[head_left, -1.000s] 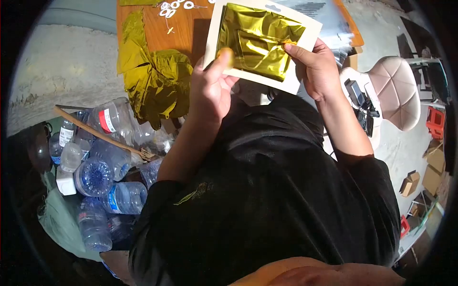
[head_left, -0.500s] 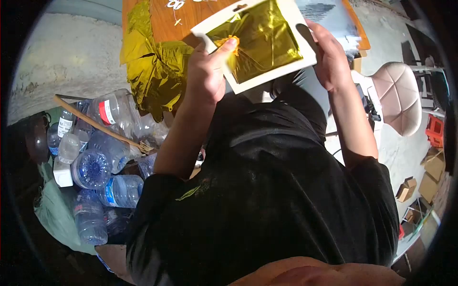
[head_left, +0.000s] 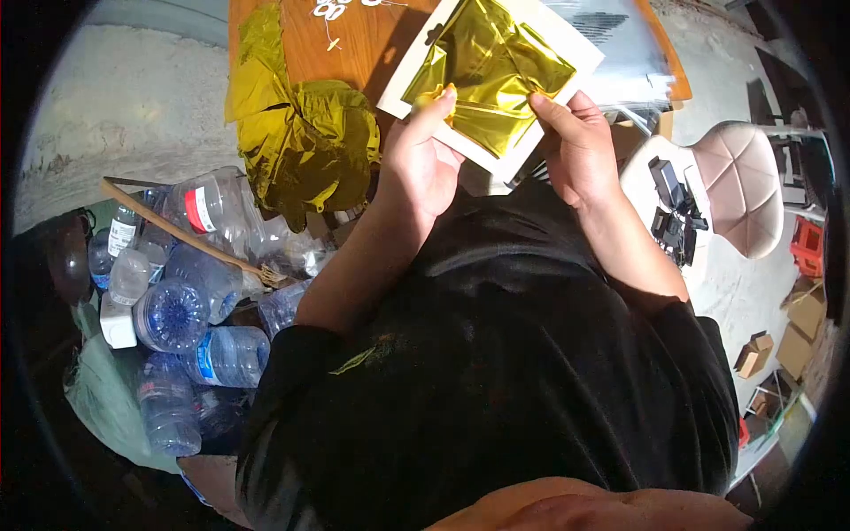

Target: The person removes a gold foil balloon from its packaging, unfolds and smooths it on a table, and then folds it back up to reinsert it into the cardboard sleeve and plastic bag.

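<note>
A flat off-white card frame [head_left: 403,78] with a hang hole is held tilted in front of me. Shiny gold foil [head_left: 496,80] fills its middle, creased and wrinkled. My left hand [head_left: 427,157] closes on the lower left edge, thumb pressed on the foil beside a small orange-yellow bit. On the lower right edge, my right hand [head_left: 580,152] grips with its thumb on the foil and its other fingers mostly behind the card. Left of my hands, crumpled gold foil pieces [head_left: 310,146] hang over the table's edge.
The wooden table [head_left: 329,49] carries small white rings [head_left: 329,11] and clear plastic wrapping [head_left: 620,53]. Plastic bottles [head_left: 173,314] and a wooden stick [head_left: 177,232] pile up at left. At right are a pale padded chair [head_left: 735,186] and a black device [head_left: 677,208].
The card has turned clockwise and sits slightly further right. My right hand has moved from its right side to the lower right edge, and its thumb now presses on the foil.
</note>
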A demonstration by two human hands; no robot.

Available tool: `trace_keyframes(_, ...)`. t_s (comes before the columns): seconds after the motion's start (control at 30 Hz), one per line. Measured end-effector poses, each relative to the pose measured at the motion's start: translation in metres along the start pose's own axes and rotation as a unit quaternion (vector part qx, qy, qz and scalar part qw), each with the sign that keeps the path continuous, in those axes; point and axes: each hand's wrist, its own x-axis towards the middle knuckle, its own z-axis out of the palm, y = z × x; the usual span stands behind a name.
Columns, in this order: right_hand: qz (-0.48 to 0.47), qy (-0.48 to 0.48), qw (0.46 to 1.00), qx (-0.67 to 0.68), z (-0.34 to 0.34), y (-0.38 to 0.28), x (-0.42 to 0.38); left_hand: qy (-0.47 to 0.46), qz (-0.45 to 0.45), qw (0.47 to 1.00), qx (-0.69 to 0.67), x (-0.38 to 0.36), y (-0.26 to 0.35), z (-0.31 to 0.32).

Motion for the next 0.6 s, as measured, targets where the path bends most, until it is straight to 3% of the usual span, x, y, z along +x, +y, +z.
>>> trace_keyframes(0.27, 0.037, 0.024, 0.999, 0.013, -0.009, -0.004, 0.003, -0.005, -0.053, 0.998, -0.014, 0.002, -0.01, -0.002)
trace_keyframes(0.4, -0.036, 0.029, 0.999, -0.016, -0.03, -0.013, 0.01, -0.032, -0.033, 0.997, 0.066, 0.008, 0.015, -0.001)
trace_keyframes(0.43, -0.044, 0.034, 0.998, -0.008, -0.03, -0.019, 0.011, -0.022, 0.006, 0.995, 0.097, 0.021, 0.035, 0.0)
trace_keyframes(0.47, -0.052, 0.04, 0.998, -0.001, -0.03, -0.025, 0.013, -0.005, 0.101, 0.968, 0.231, 0.058, 0.052, -0.035)
trace_keyframes(0.5, -0.052, 0.043, 0.998, -0.022, -0.04, -0.027, 0.015, 0.058, 0.256, 0.877, 0.403, 0.077, 0.077, -0.035)
trace_keyframes(0.53, -0.043, 0.052, 0.997, -0.046, -0.047, -0.028, 0.017, 0.07, 0.286, 0.798, 0.526, 0.117, 0.122, -0.061)
trace_keyframes(0.57, -0.032, 0.05, 0.996, -0.063, -0.054, -0.029, 0.018, 0.126, 0.305, 0.69, 0.644, 0.117, 0.147, -0.041)
trace_keyframes(0.6, -0.022, 0.05, 0.995, -0.08, -0.059, -0.027, 0.018, 0.136, 0.278, 0.648, 0.696, 0.139, 0.171, -0.054)
